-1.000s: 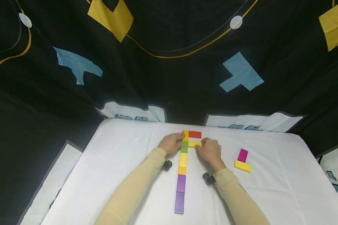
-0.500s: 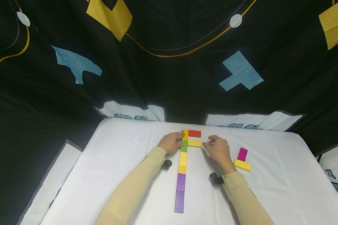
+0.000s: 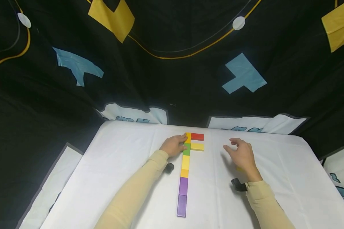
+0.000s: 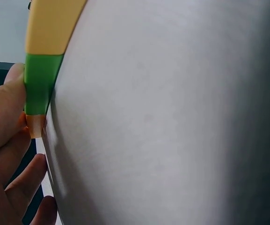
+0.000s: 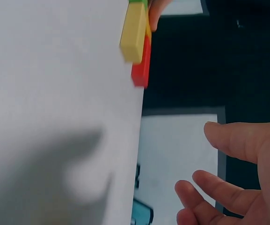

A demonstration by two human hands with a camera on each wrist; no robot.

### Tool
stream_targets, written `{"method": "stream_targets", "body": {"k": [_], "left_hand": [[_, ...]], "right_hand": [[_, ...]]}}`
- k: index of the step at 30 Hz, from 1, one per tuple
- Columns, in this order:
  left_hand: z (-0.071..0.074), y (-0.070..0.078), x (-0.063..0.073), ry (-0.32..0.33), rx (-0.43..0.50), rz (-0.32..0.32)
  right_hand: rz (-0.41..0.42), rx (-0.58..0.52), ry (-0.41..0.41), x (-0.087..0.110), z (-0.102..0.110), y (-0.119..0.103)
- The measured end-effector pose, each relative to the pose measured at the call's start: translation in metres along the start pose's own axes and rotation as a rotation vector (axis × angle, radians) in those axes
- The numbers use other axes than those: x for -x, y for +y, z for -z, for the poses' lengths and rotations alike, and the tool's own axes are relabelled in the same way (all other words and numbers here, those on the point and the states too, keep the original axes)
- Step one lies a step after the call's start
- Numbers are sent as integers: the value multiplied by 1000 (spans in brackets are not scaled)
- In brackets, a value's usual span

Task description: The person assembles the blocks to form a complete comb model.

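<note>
A straight column of blocks runs down the table: an orange block (image 3: 188, 137) at the far end, then a green block (image 3: 186, 149), a yellow block (image 3: 185, 162), a smaller orange one and two purple blocks (image 3: 183, 186). To its right, a red block (image 3: 197, 136) and a pale yellow block (image 3: 197, 147) branch off side by side with a gap between them. My left hand (image 3: 173, 145) rests against the column's left side, thumb at the green block, fingertips by the far orange one. My right hand (image 3: 242, 156) hovers empty, fingers parted, over a loose yellow block (image 3: 239, 169), mostly hidden.
White cloth covers the table (image 3: 212, 197), whose far edge lies just behind the red block. A dark curtain (image 3: 172, 89) with yellow and blue shapes hangs behind. A small black camera (image 3: 238, 185) sits at my right wrist, another (image 3: 169, 168) at the left.
My right hand has let go of the pale yellow block and moved right, now covering the loose magenta block and most of the yellow one. The left hand has stayed put.
</note>
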State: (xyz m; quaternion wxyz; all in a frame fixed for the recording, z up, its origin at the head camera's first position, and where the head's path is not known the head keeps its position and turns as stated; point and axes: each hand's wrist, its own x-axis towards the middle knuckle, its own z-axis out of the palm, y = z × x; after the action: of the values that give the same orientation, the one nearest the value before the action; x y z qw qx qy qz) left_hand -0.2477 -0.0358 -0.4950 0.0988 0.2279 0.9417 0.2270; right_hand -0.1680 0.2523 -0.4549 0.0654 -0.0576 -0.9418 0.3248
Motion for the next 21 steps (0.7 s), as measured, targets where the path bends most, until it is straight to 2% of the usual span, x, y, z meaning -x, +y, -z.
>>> {"method": "stream_targets", "body": {"k": [14,21], "left_hand": [[0,2,1,-6,11,13],[-1,1,0,-9,8,25]], "right_hand": [[-13,-10,2,6,27,46],[-33,11,-49,8,34,64]]}}
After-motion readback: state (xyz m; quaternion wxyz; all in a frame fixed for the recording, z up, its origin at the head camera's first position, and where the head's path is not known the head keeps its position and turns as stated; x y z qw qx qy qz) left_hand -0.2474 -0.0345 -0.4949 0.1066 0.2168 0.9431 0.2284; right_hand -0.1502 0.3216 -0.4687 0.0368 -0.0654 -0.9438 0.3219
